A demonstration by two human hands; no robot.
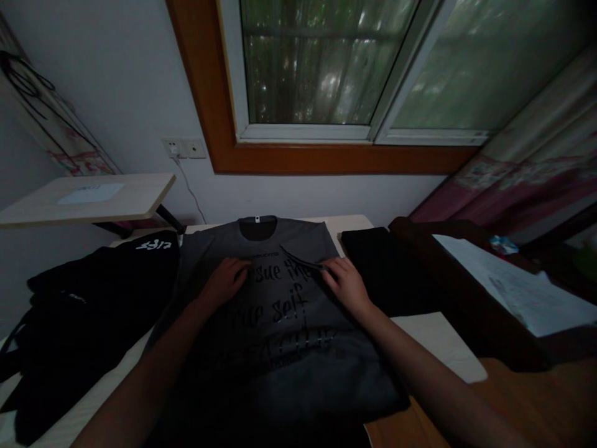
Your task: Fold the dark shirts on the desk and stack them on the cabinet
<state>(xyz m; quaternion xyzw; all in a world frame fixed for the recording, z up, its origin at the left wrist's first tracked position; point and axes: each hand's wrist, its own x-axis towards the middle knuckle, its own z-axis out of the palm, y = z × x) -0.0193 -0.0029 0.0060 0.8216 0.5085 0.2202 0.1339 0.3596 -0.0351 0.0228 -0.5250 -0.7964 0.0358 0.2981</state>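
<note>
T-shirt (pixel 321 311), grey, 1: laid front up on the table (pixel 357 223), collar at the far edge, dark lettering (pixel 282 308) across the chest.
Left hand (pixel 226 277): fingers bent, over the chest; whether they pinch cloth cannot be told.
Right hand (pixel 346 283): thumb and fingers closed on the end of a slim dark strip (pixel 301 259), curved, over the lettering; tool or fold, unclear.
Black garment (pixel 107 292), 1: left of the T-shirt.
Dark cloth (pixel 387 267), 1: to its right.
Handling note, by judgement: left hand best kept flat and lightly pressed, cloth smooth; right hand's grip gentle, avoiding snags and puckers.
</note>
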